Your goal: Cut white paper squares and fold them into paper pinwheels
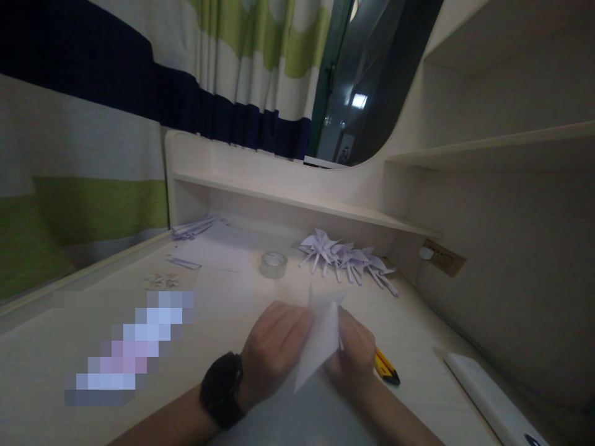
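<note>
Both hands, left (274,347) and right (351,356), each grip pinching one folded white paper (320,337) (yellow cutter (387,367) alongside).

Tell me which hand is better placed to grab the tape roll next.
Probably the left hand: the tape roll sits just beyond it, slightly to its side. The right hand is farther off, behind the folded paper both hands hold.

Two hands, the left hand (274,347) and the right hand (353,356), share one folded paper sheet (320,341). The bench (418,322) carries one tape roll (273,264), one yellow knife (385,367), one white case (493,396) at its right edge, and one heap of paper pinwheels (346,257) along its back edge, too tangled to count.
</note>
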Demonstrator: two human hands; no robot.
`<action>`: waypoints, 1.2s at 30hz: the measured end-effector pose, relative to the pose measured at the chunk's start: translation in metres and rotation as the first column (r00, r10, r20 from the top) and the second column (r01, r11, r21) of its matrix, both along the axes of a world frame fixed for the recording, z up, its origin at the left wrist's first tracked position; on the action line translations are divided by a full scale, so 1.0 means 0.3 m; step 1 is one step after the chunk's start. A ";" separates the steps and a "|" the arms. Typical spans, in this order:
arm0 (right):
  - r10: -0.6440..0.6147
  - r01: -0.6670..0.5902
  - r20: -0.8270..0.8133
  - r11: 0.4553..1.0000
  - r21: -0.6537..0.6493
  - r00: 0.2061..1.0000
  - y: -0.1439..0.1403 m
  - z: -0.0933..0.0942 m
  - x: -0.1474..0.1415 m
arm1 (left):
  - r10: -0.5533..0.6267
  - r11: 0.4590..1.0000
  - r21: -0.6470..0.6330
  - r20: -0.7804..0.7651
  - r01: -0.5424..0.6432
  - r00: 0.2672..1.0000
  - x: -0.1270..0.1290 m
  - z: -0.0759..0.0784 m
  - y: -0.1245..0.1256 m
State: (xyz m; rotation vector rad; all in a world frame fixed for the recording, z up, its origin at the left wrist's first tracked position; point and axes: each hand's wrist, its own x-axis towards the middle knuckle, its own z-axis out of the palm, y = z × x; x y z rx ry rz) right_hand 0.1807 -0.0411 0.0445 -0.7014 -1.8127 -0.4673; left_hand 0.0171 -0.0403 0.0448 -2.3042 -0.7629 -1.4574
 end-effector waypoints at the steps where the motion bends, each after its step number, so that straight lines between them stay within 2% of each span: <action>1: -0.003 0.003 0.001 1.000 0.010 1.000 0.001 -0.001 0.000 | -0.008 1.000 -0.013 0.020 0.008 1.000 0.003 0.007 -0.004; 6: 0.002 -0.002 0.004 0.999 0.049 1.000 -0.002 -0.002 -0.003 | -0.036 0.997 -0.067 0.102 0.043 0.994 0.016 0.033 -0.024; 11: 0.007 -0.008 -0.026 0.999 -0.040 1.000 -0.009 0.003 -0.012 | -0.033 0.996 -0.082 0.067 0.039 0.997 0.014 0.015 -0.014; 14: 0.019 -0.022 -0.034 0.996 -0.082 0.999 -0.007 0.007 -0.013 | -0.052 0.995 -0.078 0.101 0.060 0.994 0.014 0.008 -0.002; 23: -0.006 0.010 0.032 0.993 -0.117 0.999 0.002 0.036 0.011 | -0.122 0.966 -0.189 0.255 0.174 0.959 -0.009 0.042 0.028; 25: -0.004 0.009 0.043 0.993 -0.114 0.999 0.005 0.036 0.014 | -0.192 0.937 -0.240 0.258 0.255 0.947 -0.013 0.046 0.036; 29: -0.018 0.025 0.050 0.990 -0.136 0.999 0.009 0.034 0.014 | -0.279 0.827 -0.394 0.334 0.402 0.900 -0.013 0.049 0.054; 32: -0.034 0.043 0.061 0.989 -0.141 0.998 0.013 0.036 0.016 | -0.268 0.777 -0.459 0.379 0.431 0.886 -0.013 0.056 0.066; 36: -0.023 0.036 0.081 0.986 -0.161 0.996 0.017 0.037 0.023 | -0.273 0.738 -0.525 0.341 0.423 0.899 -0.020 0.065 0.072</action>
